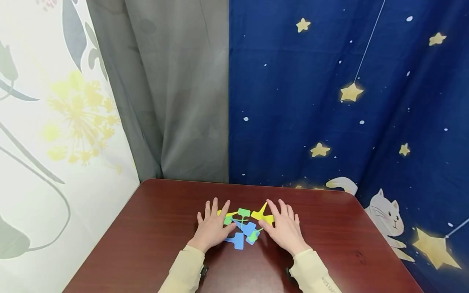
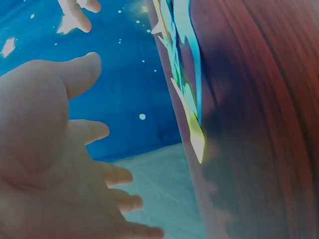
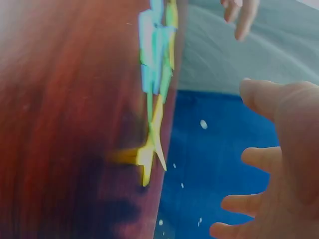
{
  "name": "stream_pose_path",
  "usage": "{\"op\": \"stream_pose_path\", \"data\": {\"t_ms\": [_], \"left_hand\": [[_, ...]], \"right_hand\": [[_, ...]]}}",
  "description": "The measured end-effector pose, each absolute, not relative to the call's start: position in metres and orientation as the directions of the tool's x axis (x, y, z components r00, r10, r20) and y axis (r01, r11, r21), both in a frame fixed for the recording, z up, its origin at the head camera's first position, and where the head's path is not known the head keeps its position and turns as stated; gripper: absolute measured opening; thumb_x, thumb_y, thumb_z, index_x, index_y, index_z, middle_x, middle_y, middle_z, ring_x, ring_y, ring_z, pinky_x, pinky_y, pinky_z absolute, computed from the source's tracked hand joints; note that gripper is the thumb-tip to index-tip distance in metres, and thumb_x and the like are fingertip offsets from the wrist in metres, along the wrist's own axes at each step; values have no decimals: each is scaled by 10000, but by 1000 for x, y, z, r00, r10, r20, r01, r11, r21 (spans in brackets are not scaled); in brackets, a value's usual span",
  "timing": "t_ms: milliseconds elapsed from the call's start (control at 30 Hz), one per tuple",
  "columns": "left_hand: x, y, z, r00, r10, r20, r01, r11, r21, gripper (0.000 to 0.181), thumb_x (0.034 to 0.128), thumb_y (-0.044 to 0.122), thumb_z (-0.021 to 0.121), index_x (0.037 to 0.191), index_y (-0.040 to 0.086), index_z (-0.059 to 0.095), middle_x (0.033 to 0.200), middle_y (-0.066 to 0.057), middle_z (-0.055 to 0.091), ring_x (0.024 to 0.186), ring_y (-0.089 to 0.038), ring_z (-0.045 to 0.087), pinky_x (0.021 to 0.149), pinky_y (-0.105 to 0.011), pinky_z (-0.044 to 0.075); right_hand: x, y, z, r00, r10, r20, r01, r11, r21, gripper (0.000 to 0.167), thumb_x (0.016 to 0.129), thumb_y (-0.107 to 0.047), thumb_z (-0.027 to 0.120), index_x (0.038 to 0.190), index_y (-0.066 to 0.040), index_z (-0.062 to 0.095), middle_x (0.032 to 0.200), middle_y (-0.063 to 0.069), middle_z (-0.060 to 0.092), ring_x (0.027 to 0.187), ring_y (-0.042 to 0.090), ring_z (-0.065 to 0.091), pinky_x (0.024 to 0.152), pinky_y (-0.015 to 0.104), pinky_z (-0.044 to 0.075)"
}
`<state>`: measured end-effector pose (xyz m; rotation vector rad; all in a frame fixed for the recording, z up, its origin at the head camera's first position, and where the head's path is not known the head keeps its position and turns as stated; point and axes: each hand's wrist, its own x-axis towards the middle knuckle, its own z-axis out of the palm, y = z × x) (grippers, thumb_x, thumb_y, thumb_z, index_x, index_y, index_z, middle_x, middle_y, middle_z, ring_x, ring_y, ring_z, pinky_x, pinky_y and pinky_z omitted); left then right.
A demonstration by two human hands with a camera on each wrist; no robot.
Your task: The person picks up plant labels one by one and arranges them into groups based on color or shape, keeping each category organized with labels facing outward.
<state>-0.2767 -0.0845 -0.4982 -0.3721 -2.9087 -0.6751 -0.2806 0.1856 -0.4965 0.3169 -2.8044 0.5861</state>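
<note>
Several flat T-shaped tags lie in a loose pile on the table: blue (image 1: 239, 241), green (image 1: 244, 212) and yellow (image 1: 258, 214). At the pile's left side, my left hand (image 1: 211, 228) is spread palm down; in the left wrist view that hand (image 2: 45, 134) hovers above the table with nothing in its fingers. On the other side my right hand (image 1: 287, 228) is spread near the yellow tags, and the right wrist view shows this hand (image 3: 284, 149) raised off the surface, holding nothing. My fingers hide parts of the outer tags in the head view.
The dark red wooden table (image 1: 146, 244) reaches back to a grey curtain (image 1: 194, 101) and a blue curtain (image 1: 286, 101) with stars. On the left hangs a white floral cloth (image 1: 36, 183). A cat print (image 1: 384, 211) shows beyond the table's right edge.
</note>
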Motion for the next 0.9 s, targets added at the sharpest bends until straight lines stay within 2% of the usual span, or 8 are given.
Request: {"op": "stream_pose_path", "data": {"t_ms": [167, 267, 467, 667, 900], "left_hand": [[-282, -93, -496, -952, 275, 138, 307, 864, 399, 789, 951, 479, 650, 1602, 197, 304, 1624, -240, 213, 1473, -501, 161, 1079, -737, 248], [-287, -98, -495, -943, 303, 135, 331, 864, 380, 781, 940, 453, 673, 1588, 177, 337, 1594, -249, 284, 1449, -504, 231, 1069, -712, 304], [-295, -111, -494, -928, 351, 123, 372, 862, 345, 764, 916, 403, 714, 1558, 141, 394, 1533, -247, 392, 1397, -496, 343, 1033, -653, 407], [-305, -121, -501, -933, 347, 98, 359, 869, 339, 773, 885, 419, 754, 1527, 117, 446, 1492, -195, 465, 1357, -403, 439, 984, -586, 486], [-322, -123, -505, -940, 335, 69, 340, 893, 296, 778, 857, 470, 770, 1465, 53, 520, 1487, -221, 459, 1372, -410, 415, 1003, -578, 476]], "right_hand": [[-282, 189, -502, -905, -297, 305, -364, 911, -195, 785, 884, -553, 704, 1556, -279, 402, 1574, 159, 347, 1401, 429, 333, 1059, 703, 317], [-284, 196, -503, -885, -355, 302, -408, 903, -134, 758, 885, -531, 711, 1535, -248, 441, 1552, 157, 386, 1389, 423, 365, 1051, 685, 343], [-287, 213, -498, -874, -402, 272, -435, 897, -73, 727, 887, -516, 713, 1507, -221, 471, 1518, 142, 429, 1365, 382, 406, 1044, 636, 384], [-290, 225, -497, -862, -434, 263, -460, 887, -42, 697, 890, -497, 714, 1487, -216, 491, 1484, 133, 465, 1341, 352, 434, 1050, 608, 390], [-288, 231, -503, -844, -491, 216, -498, 867, 26, 675, 923, -522, 670, 1490, -202, 493, 1463, 127, 477, 1313, 324, 456, 1046, 586, 391]]}}
